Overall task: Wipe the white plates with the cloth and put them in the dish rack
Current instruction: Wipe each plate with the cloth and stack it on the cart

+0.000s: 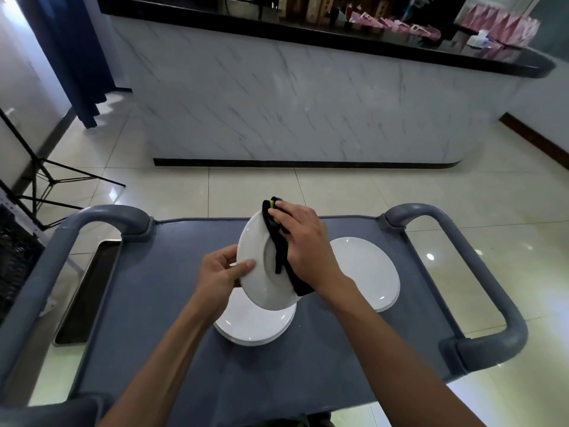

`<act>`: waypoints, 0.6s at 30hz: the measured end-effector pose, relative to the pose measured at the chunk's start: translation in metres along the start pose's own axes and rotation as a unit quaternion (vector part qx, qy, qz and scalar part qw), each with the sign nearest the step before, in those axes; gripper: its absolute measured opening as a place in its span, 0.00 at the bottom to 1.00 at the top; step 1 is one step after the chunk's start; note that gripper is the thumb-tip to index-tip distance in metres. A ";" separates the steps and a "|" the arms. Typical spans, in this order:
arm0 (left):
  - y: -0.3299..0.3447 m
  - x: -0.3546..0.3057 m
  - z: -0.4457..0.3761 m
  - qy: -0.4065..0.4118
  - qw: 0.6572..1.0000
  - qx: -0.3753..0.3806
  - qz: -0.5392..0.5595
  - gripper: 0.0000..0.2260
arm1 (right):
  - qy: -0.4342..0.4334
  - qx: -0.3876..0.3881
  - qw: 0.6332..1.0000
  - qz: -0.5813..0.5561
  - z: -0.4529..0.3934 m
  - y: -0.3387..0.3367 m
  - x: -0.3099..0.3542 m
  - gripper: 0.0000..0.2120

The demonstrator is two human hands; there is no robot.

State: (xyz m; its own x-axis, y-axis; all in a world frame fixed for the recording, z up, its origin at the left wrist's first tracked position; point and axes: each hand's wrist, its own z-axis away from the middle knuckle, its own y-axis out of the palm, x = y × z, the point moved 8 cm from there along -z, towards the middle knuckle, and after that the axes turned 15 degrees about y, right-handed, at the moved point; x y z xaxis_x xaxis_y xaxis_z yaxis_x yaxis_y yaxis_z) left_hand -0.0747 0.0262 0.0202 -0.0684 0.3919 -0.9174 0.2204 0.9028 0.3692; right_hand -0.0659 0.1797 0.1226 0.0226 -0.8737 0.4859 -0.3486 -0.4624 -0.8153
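Left hand [220, 274]: grips the tilted white plate [261, 282] by its left rim, frame centre.
Right hand [303, 241]: presses black cloth [281, 251] against that plate.
Other plates: stack [252, 328] beneath, one plate [366, 272] at right, on the grey surface [172, 318].

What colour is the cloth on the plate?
Black with a yellow patch; cloth, head view.

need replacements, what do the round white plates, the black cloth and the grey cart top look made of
Round white plates, such as the held one: probably glazed ceramic, maybe melamine; glossy with sharp highlights. Black cloth: soft woven or knitted fabric; it drapes limply, yellow patch near the top. Grey cart top: looks like matte moulded plastic; dull, no glare.
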 end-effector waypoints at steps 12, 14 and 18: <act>-0.018 -0.008 -0.006 0.016 0.991 -0.104 0.088 0.15 | 0.150 0.027 0.982 -0.112 -0.025 -0.014 -0.040 0.20; -0.021 -0.007 -0.006 0.010 0.988 -0.115 0.101 0.15 | 0.160 0.026 0.979 -0.124 -0.024 -0.014 -0.042 0.20; -0.030 -0.002 -0.009 -0.009 0.981 -0.141 0.136 0.12 | 0.168 0.030 0.977 -0.124 -0.020 -0.013 -0.046 0.20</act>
State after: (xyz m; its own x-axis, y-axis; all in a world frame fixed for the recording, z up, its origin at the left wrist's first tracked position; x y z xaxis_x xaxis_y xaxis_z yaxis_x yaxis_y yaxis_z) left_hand -0.0897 0.0000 0.0128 -0.0273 0.6239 -0.7810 -0.0496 0.7795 0.6245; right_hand -0.0816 0.2290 0.1171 -0.2137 -0.6383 0.7395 -0.3158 -0.6712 -0.6706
